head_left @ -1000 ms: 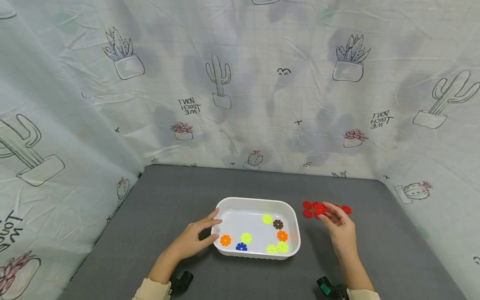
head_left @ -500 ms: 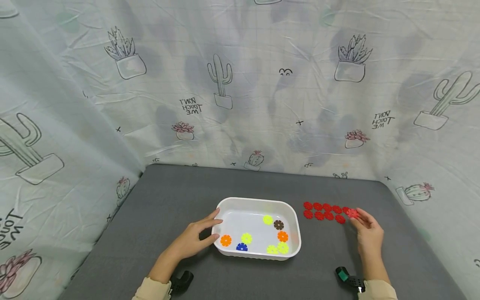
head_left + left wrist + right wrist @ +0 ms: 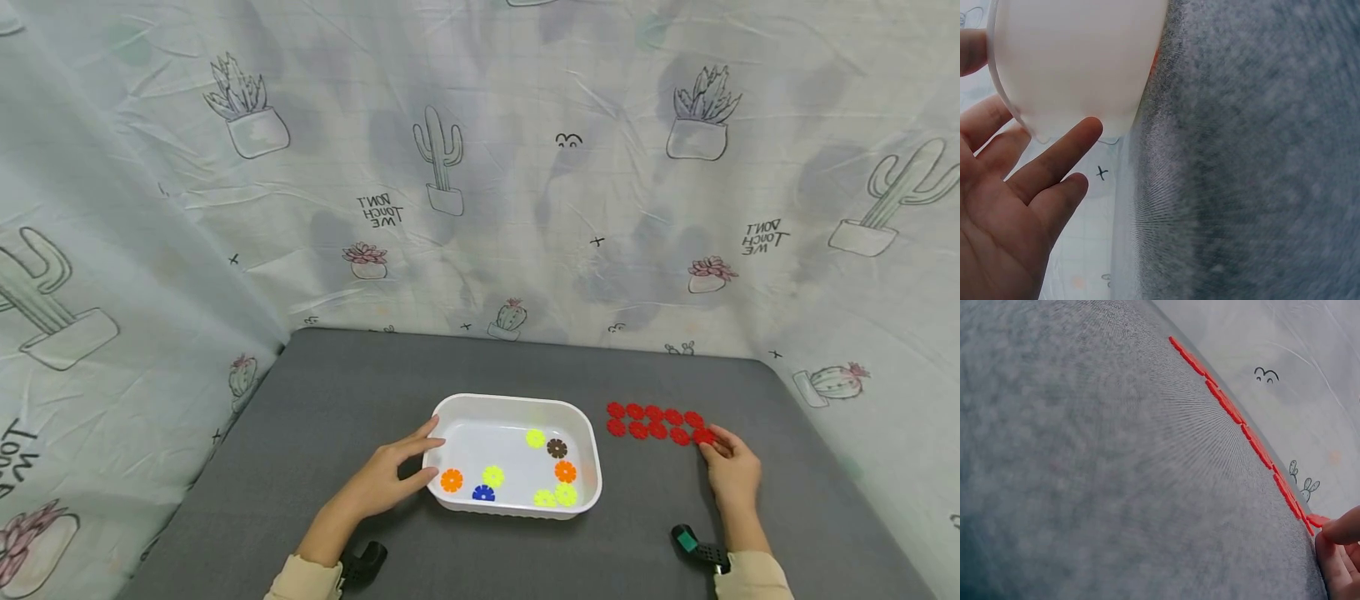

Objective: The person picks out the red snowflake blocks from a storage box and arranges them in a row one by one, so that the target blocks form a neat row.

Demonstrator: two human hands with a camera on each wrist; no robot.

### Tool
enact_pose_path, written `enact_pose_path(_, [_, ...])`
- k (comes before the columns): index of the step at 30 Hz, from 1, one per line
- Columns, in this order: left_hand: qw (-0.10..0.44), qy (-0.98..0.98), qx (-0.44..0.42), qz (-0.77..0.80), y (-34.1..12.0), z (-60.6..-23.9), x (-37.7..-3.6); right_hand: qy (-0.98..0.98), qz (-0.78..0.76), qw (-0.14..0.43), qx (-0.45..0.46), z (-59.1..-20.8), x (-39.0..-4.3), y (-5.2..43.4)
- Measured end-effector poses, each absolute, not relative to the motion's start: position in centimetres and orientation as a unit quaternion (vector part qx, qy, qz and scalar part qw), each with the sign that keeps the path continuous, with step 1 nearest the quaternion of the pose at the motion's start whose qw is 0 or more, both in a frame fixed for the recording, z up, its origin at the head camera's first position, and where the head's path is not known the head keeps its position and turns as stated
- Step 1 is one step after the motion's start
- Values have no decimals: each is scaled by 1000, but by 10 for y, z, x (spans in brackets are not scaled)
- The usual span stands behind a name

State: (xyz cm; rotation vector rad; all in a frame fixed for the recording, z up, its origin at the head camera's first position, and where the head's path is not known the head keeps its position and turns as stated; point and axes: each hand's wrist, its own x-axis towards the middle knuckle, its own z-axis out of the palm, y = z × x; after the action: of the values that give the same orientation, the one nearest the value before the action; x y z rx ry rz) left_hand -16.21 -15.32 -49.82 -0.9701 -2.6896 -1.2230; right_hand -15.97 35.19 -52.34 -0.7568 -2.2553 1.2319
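My right hand pinches a red snowflake disc at the right end of the near row of red discs. In the right wrist view, the fingertips meet the red piece low at the right edge. My left hand rests at the left side of a white plastic basin, thumb and some fingers at its rim. Two straight fingers lie along the outer wall in the left wrist view. Inside the basin lie yellow, orange, blue and brown discs.
Two rows of flat red discs lie right of the basin on the grey table. A printed curtain hangs behind and along both sides. Black wrist devices sit at both wrists.
The right hand has moved right along the red discs, then lowered the pinched disc to the near row's end. The left hand and basin stay in place.
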Motion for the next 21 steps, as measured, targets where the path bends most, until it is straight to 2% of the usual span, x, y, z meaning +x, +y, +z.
enact_pose_path(13, [15,-864,-316,-391,-154,-498,-162,-864,350,240,-270,-525,-163,348])
enact_pose_path(21, [11,-866,-310,-393,-153,-497,-162,-799,451,256,-305,-520,-162,349])
